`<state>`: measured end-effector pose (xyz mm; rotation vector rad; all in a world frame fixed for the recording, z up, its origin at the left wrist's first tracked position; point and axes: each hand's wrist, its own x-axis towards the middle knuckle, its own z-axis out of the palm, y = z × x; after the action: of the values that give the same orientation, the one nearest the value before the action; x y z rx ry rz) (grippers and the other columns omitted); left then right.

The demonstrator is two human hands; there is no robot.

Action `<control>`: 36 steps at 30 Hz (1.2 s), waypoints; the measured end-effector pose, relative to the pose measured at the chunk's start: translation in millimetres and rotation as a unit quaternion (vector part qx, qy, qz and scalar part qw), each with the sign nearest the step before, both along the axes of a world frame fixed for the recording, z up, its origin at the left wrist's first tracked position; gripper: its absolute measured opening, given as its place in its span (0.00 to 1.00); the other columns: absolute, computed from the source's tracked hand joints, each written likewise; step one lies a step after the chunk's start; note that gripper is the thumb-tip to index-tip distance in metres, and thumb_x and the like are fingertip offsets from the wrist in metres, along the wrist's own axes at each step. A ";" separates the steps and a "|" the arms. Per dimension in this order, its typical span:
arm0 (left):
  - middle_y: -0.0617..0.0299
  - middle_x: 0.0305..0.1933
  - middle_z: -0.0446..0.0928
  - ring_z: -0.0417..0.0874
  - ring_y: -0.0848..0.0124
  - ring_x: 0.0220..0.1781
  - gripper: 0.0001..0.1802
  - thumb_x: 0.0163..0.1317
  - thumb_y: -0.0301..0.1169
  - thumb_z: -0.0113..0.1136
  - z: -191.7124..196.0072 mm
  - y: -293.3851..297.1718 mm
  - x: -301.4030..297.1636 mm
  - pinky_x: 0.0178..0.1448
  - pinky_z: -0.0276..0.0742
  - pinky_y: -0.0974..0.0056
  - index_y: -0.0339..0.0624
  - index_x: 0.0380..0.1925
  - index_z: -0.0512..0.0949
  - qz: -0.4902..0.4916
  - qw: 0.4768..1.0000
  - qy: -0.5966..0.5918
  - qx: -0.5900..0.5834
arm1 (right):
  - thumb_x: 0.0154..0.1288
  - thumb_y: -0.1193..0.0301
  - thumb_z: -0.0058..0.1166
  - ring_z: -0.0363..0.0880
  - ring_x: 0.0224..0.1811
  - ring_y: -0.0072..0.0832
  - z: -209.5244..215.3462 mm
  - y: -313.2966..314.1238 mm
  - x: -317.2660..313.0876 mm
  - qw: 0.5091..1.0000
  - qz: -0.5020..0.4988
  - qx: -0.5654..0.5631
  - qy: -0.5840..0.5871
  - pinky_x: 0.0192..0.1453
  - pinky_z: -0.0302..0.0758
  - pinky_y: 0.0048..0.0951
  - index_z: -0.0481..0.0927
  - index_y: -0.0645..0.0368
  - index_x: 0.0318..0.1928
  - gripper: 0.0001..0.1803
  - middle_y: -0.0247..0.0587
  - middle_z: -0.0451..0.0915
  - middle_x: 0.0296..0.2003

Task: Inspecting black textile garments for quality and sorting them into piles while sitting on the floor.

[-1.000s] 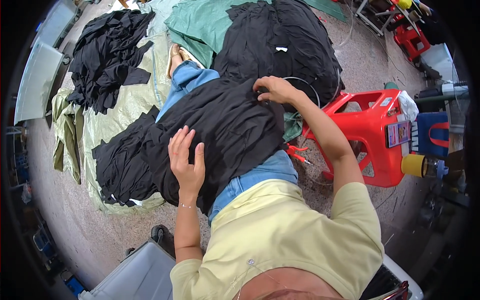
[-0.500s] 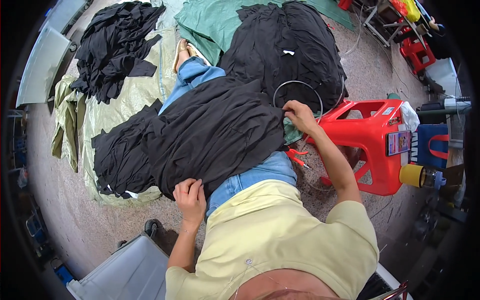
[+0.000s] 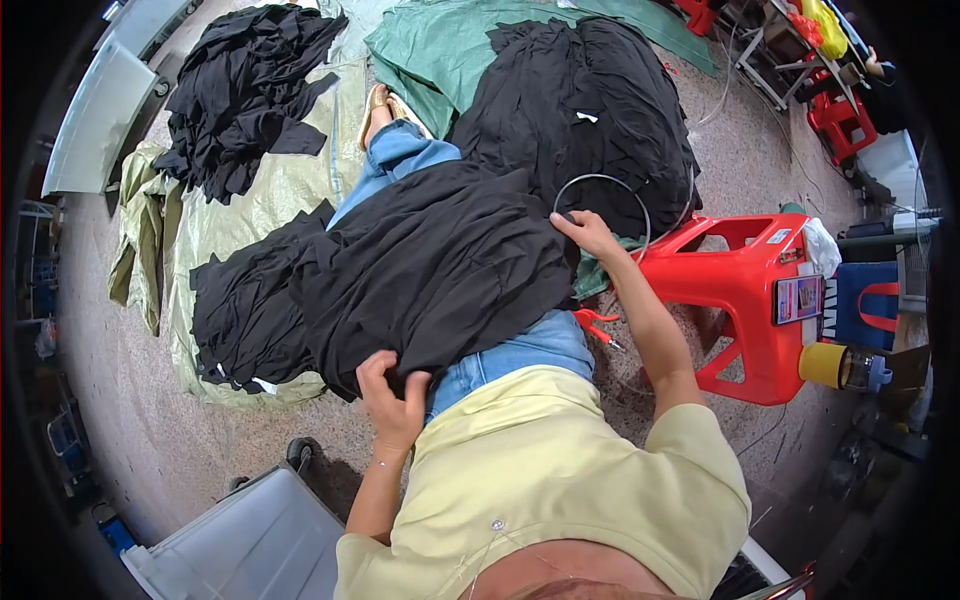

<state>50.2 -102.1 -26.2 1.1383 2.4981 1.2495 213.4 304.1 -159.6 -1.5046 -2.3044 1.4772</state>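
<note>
We see the black cloth [image 3: 440,265] lying across the person's lap, over the blue jeans [image 3: 545,348], with many soft folds; its left side meets another bunch of black fabric [image 3: 245,325] on the pale sheet [image 3: 262,205], and we cannot tell if they are one piece. The left hand [image 3: 393,405] is at the near edge of the cloth, with fingers bent and thumb standing apart from them, so we judge it is loosely opened rather than gripping. The right hand [image 3: 592,235] has its fingertips at the right edge, just beside the wire loop [image 3: 600,177]; whether it pinches the fabric, we cannot tell. In our judgement, the step in hand is to arrange this cloth and find its edges. The next move calls, we think, for a sure hold on both edges, so that the folds can be drawn flat without pulling the neighbouring bunch along. We would also mind the wire loop and the red-handled tool [image 3: 597,325] near the red stool [image 3: 735,265], because loose fabric could catch there.
</note>
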 end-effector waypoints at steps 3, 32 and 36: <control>0.48 0.60 0.69 0.70 0.49 0.62 0.43 0.46 0.45 0.79 4.0 8.4 -1.9 0.64 0.65 0.50 0.39 0.60 0.70 -0.027 0.996 0.053 -0.062 | 0.60 0.50 0.62 0.81 0.47 0.44 28.6 -8.4 1.5 0.933 0.042 0.356 0.000 0.57 0.75 0.40 0.89 0.54 0.37 0.20 0.44 0.85 0.36; 0.53 0.49 0.78 0.80 0.65 0.52 0.21 0.72 0.28 0.41 236.2 -84.5 -110.3 0.62 0.74 0.66 0.26 0.57 0.74 0.257 0.914 0.315 0.000 | 0.72 0.78 0.48 0.82 0.40 0.23 350.9 -108.7 -6.1 0.721 -0.056 -0.129 0.678 0.48 0.76 0.20 0.72 0.64 0.48 0.07 0.42 0.82 0.40; 0.53 0.48 0.78 0.81 0.66 0.51 0.21 0.61 0.30 0.56 303.4 -21.0 -138.2 0.60 0.75 0.65 0.26 0.51 0.76 -0.083 0.960 -0.028 0.266 | 0.70 0.79 0.48 0.84 0.40 0.27 345.2 -118.0 1.3 0.728 -0.140 -0.130 0.658 0.46 0.81 0.23 0.71 0.63 0.50 0.10 0.45 0.82 0.40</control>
<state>-88.1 -123.1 277.2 1.3526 2.0209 1.9338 214.7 186.0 185.6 -0.3479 -0.9745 1.8325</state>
